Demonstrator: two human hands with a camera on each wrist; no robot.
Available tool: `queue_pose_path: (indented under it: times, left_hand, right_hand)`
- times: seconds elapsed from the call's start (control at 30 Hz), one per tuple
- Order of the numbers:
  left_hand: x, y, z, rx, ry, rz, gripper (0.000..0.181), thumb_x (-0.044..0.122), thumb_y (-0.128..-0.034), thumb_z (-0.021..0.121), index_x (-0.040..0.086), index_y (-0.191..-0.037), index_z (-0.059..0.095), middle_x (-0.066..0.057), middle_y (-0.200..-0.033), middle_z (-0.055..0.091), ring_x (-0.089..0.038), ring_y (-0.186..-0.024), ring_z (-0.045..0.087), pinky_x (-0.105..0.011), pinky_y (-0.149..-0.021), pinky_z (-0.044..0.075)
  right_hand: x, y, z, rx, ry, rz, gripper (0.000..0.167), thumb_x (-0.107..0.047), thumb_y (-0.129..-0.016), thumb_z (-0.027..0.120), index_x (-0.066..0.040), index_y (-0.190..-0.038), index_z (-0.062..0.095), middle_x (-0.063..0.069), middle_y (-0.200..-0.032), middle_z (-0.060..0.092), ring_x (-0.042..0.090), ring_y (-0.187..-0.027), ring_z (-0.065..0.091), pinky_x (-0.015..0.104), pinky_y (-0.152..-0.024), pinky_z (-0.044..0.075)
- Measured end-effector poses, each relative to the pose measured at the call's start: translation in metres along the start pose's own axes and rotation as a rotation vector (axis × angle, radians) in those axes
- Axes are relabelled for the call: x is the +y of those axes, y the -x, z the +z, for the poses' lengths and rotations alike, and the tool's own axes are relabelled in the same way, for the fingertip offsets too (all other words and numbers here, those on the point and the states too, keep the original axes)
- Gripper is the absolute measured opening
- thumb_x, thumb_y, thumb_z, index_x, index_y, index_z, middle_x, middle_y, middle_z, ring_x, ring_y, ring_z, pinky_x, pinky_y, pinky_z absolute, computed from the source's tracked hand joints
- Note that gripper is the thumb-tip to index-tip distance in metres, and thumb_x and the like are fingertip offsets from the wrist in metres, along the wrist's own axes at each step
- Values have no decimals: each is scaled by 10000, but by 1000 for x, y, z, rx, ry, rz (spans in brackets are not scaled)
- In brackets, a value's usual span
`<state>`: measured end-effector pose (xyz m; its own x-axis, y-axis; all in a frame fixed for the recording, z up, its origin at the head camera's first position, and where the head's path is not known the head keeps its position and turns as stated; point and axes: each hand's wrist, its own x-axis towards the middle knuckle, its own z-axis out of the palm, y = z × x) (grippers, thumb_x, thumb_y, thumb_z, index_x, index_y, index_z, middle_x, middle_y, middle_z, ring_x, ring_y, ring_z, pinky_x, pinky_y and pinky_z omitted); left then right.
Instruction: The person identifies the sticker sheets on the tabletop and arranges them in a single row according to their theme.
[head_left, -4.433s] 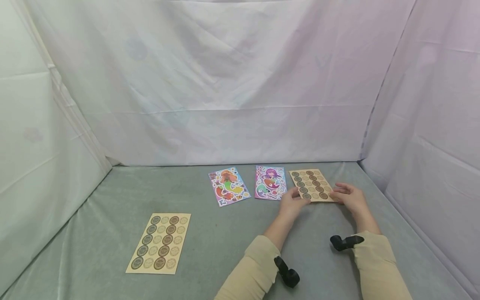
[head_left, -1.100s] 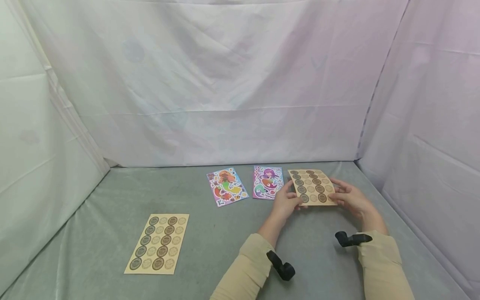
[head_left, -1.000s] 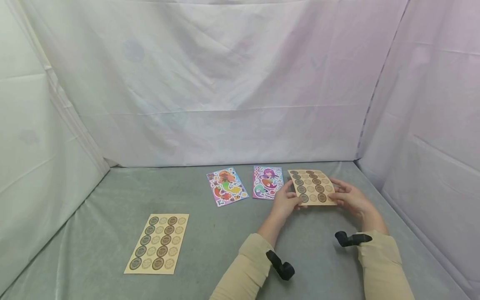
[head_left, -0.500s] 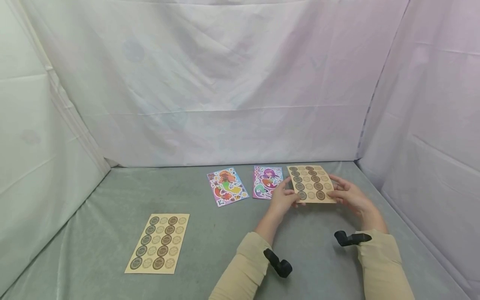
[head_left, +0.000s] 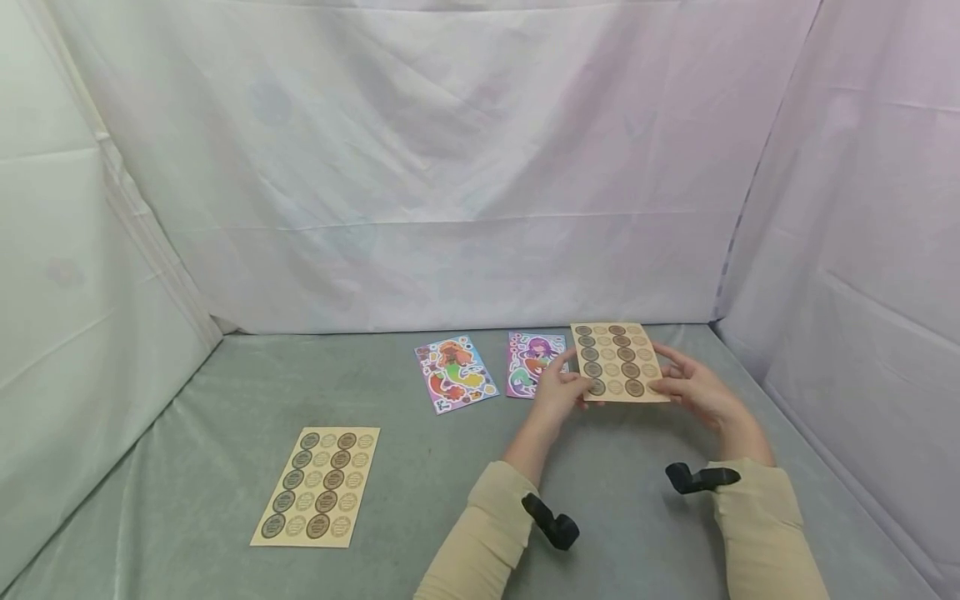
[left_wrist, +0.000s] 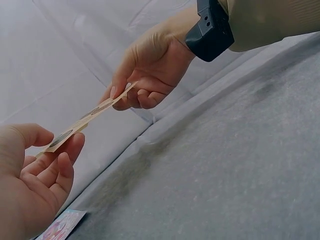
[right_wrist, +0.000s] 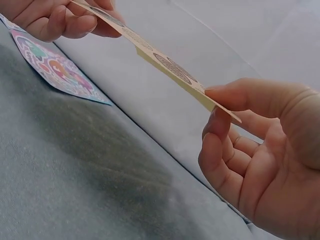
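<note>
A tan sticker sheet [head_left: 617, 360] printed with rows of round dark and pale labels is held up off the table at the back right. My left hand [head_left: 557, 396] pinches its near left corner between thumb and fingers. At the near right corner my right hand [head_left: 701, 392] pinches it the same way, thumb on top. Both wrist views show the sheet edge-on, its near edge between left hand [left_wrist: 37, 175] and right hand [right_wrist: 265, 145]. In the right wrist view a yellowish layer shows beneath the sheet [right_wrist: 170, 67].
A second tan sticker sheet [head_left: 318, 487] lies flat at the front left. Two colourful mermaid sticker sheets lie at the back: one tilted [head_left: 456, 373], the other [head_left: 531, 358] partly behind my left hand. White cloth walls [head_left: 450, 167] surround the grey-green table [head_left: 450, 500].
The sticker sheet, first lying on the table with hands at its edges, has been picked up. Over the last second both hands raise it slightly and shift it a little left.
</note>
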<state>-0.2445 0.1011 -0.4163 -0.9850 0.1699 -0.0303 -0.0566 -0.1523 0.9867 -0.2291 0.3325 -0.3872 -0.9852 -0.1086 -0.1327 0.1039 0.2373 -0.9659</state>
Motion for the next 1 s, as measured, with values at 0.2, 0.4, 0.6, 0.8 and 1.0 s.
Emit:
queue_pose_path:
  times: [0.2, 0.4, 0.6, 0.8, 1.0]
  left_hand:
    - [4, -1, -5, 24, -56, 10, 584, 41, -830, 676, 162, -1378, 515, -20, -735, 684, -123, -513, 548, -227, -522, 468]
    - [8, -2, -11, 32, -40, 25, 569, 35, -818, 674, 147, -1359, 538, -38, -719, 683, -124, -530, 559, -228, -517, 467]
    - [13, -2, -13, 27, -20, 28, 570, 25, -811, 677, 145, -1352, 544, -52, -737, 690, -130, -557, 586, -234, -519, 498]
    - [20, 0, -16, 12, -63, 51, 574, 34, -821, 678, 138, -1365, 530, -51, -738, 697, -138, -552, 597, -250, -517, 515]
    - [26, 2, -18, 8, -84, 76, 570, 40, -826, 676, 149, -1366, 530, -41, -699, 681, -130, -502, 556, -220, -474, 478]
  right_hand:
    - [-9, 3, 4, -17, -1, -7, 913, -55, -867, 683, -120, -1548, 79, 37, -994, 629, 128, -802, 638, 300, -714, 522]
    - [-15, 3, 8, -49, -31, -32, 921, -31, -865, 677, -113, -1547, 63, 43, -1018, 638, 149, -823, 655, 289, -705, 523]
    - [-20, 5, 10, -67, -50, -53, 920, -11, -865, 668, -98, -1545, 54, 31, -990, 656, 152, -797, 664, 288, -688, 528]
    - [-25, 7, 12, -78, -50, -72, 918, 7, -867, 654, -120, -1548, 51, 53, -1015, 646, 178, -833, 674, 299, -716, 543]
    - [-31, 9, 14, -73, -42, -71, 934, 10, -865, 652, -134, -1549, 34, 82, -1039, 621, 185, -847, 672, 314, -740, 545]
